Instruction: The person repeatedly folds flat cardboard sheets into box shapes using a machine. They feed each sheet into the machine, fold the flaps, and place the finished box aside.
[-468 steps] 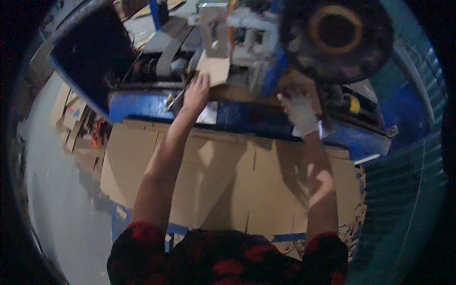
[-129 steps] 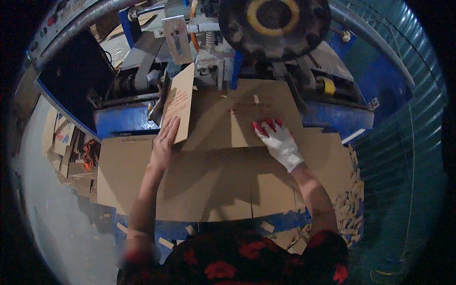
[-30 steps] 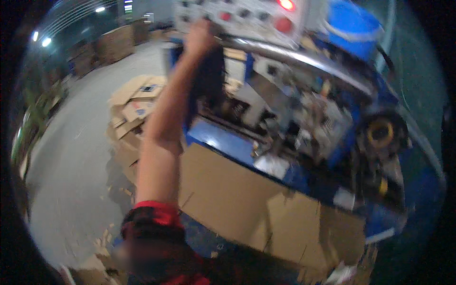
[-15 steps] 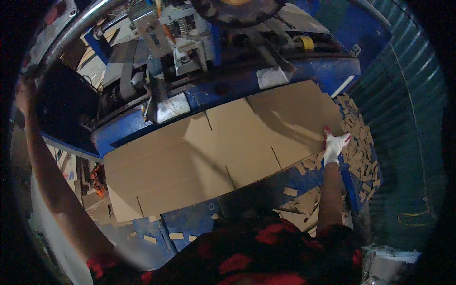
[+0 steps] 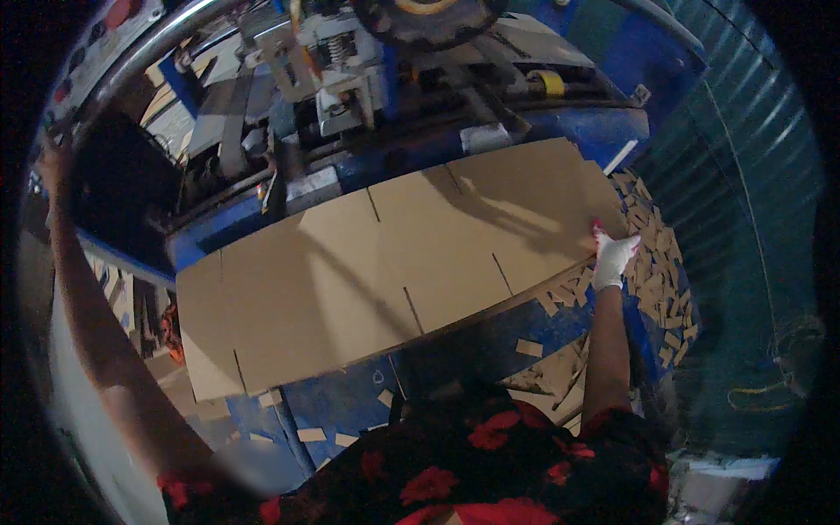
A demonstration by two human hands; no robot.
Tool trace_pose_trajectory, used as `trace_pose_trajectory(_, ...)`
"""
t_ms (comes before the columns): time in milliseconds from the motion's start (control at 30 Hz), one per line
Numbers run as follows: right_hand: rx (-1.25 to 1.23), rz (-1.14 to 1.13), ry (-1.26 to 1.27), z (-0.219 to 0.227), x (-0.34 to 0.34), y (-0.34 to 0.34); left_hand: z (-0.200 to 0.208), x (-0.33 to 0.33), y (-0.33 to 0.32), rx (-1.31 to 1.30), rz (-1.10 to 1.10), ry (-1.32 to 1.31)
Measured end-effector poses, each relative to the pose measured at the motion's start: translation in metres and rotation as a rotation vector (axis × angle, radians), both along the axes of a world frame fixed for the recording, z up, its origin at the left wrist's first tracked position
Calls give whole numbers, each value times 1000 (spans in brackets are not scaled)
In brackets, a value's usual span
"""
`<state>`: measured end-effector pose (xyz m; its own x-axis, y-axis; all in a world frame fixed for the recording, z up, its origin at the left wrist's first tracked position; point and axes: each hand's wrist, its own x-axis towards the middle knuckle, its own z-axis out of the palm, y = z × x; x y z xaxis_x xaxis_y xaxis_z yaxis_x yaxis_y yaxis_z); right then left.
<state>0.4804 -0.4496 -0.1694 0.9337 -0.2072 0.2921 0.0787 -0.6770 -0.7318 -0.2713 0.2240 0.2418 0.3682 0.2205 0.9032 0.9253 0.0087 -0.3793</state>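
Observation:
A long brown cardboard sheet (image 5: 350, 271) with several short slots along its long edges lies across the front of a blue machine (image 5: 411, 144). At its right end, my right hand (image 5: 616, 261) wears a white glove with red fingertips. The thumb rests on the sheet and the other fingers point away past its edge, spread apart. My left arm reaches far up the left side. The bare left hand (image 5: 56, 162) is beside a curved metal rail (image 5: 131, 74) and a grey panel with red buttons (image 5: 118, 13); its fingers are too dim to make out.
Many small cardboard offcuts (image 5: 652, 258) are heaped at the right end of the machine, with more scattered on the blue surface (image 5: 337, 394) below the sheet. A dark wheel (image 5: 429, 17) hangs overhead. A green corrugated wall (image 5: 744, 175) rises at the right.
The cardboard sheet has slid a little farther toward the machine, covering more of its front plates. My right hand has moved forward with it. My left hand has risen slightly beside the panel.

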Motion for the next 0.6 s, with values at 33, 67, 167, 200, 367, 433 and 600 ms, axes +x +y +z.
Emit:
trace_pose_trajectory(33, 19, 28, -1, 0, -1, -5, -20, 5, -23, -62, -103, -133)
trace_pose_trajectory(67, 47, 76, -16, 0, -2, -9, -45, 8, -48, -167, -297, -112)
trace_pose_trajectory(167, 644, 300, 127, 2, -9, -24, -162, 3, -139, -306, -616, -171)
trace_pose_trajectory(200, 723, 479, 134, 2, -12, -28, -209, -5, -182, -347, -590, -123)
trace_pose_trajectory(367, 807, 541, 267, 18, -22, -43, -362, -18, -392, -1063, 289, -460)
trace_pose_trajectory(433, 479, 676, 91, 30, -22, -48, -380, -22, -434, -1108, 243, -569)
trace_pose_trajectory(600, 272, 577, -141, 65, -20, -46, -375, -20, -456, -1012, 113, -858)
